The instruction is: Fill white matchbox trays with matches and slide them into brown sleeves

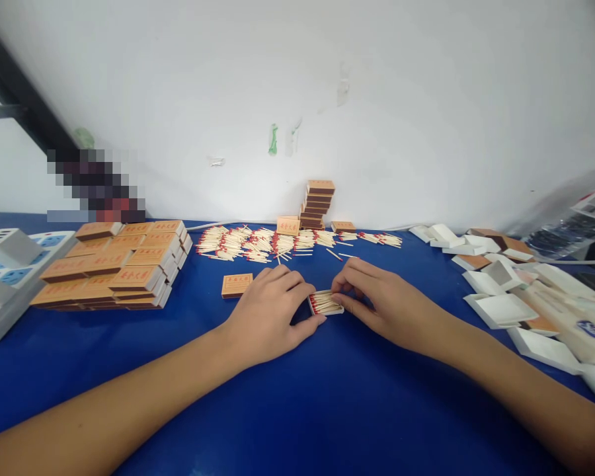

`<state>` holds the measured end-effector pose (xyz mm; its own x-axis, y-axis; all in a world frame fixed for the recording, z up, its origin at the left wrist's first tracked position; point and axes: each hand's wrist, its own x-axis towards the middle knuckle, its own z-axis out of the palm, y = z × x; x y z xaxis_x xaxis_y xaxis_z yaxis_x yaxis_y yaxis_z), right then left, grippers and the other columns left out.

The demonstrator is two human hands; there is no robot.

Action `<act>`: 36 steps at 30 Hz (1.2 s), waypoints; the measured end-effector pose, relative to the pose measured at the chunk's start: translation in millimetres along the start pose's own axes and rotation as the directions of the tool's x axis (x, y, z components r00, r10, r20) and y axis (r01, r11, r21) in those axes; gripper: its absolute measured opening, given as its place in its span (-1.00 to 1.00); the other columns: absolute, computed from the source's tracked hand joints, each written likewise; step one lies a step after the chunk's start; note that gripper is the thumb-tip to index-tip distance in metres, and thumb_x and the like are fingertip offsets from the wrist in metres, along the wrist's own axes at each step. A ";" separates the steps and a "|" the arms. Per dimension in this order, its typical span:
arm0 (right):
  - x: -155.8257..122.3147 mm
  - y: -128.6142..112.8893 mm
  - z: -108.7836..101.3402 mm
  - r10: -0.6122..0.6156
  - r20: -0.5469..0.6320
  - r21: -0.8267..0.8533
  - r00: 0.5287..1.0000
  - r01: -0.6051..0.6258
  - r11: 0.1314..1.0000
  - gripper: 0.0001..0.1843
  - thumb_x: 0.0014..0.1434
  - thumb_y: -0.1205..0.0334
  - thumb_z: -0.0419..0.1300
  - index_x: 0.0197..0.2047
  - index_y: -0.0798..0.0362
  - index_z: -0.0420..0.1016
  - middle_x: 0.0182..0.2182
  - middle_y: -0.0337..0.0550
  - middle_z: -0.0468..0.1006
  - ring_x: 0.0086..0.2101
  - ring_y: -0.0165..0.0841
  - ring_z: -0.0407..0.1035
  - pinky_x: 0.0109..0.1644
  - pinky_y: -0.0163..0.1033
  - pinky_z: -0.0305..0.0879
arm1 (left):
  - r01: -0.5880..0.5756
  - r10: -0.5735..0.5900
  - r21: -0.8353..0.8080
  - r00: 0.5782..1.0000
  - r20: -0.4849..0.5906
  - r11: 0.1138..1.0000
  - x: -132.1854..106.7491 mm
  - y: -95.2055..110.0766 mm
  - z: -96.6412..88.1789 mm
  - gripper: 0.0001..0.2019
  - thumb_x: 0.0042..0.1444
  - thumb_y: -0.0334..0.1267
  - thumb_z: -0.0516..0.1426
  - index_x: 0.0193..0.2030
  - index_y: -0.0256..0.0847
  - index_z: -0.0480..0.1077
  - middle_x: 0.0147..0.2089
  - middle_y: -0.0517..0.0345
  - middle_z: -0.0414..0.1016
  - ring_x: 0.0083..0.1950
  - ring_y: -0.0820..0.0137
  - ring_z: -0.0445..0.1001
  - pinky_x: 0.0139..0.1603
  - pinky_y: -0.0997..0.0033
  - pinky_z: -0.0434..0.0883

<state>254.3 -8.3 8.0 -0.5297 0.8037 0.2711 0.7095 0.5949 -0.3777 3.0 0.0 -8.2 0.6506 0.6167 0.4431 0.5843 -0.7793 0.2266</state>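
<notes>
A white matchbox tray [335, 312] filled with red-tipped matches [324, 303] lies on the blue table between my two hands. My left hand [272, 307] grips the tray's left end, forefinger at the far edge and thumb at the near one. At the right end, the thumb and fingertips of my right hand [369, 294] are pinched together over the plain ends of the matches; exactly what lies between them is partly hidden. Just left of my left hand sits a closed orange matchbox [237, 285]. Beyond both hands spreads a long row of loose matches [258, 243].
Stacked matchboxes [129, 264] stand at left beside a power strip [54, 248]. A leaning matchbox tower [318, 203] rises by the wall. Empty white trays [500, 309] and a tissue pack [575, 311] crowd the right side.
</notes>
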 end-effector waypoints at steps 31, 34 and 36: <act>36.5 58.6 10.5 0.196 -0.214 -0.031 0.957 -0.207 0.978 -0.82 0.35 0.14 0.25 -0.29 0.01 0.52 -0.27 -0.07 0.55 -0.27 -0.21 0.41 -0.16 -0.10 0.31 | -0.024 0.024 -0.006 1.000 0.013 1.000 3.6 1.5 -1.0 -0.74 0.38 -0.10 0.27 0.05 -0.23 0.57 -0.03 -0.01 0.63 0.03 0.10 0.56 0.11 -0.01 0.49; 29.4 68.6 2.0 0.245 -0.188 -0.076 0.951 -0.263 0.962 -0.81 0.34 0.12 0.26 -0.31 0.00 0.52 -0.29 -0.07 0.56 -0.27 -0.19 0.42 -0.17 -0.09 0.30 | -0.029 0.029 -0.011 1.000 0.011 1.000 3.4 1.2 -1.0 -0.73 0.38 -0.09 0.28 0.05 -0.23 0.56 -0.03 -0.01 0.63 0.02 0.11 0.57 0.10 -0.01 0.49; 25.8 74.1 -3.6 0.253 -0.192 -0.083 0.948 -0.273 0.959 -0.83 0.32 0.10 0.26 -0.28 -0.01 0.54 -0.27 -0.07 0.57 -0.26 -0.18 0.43 -0.16 -0.08 0.31 | -0.032 0.032 -0.012 0.999 0.009 0.999 3.1 0.8 -0.9 -0.74 0.38 -0.09 0.28 0.05 -0.23 0.57 -0.04 -0.01 0.63 0.02 0.11 0.57 0.08 0.00 0.50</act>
<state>294.9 56.6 -9.8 -0.2335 0.9142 0.3313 0.8631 0.3517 -0.3623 5.1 1.2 -5.8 0.6734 0.5925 0.4421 0.5574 -0.7998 0.2227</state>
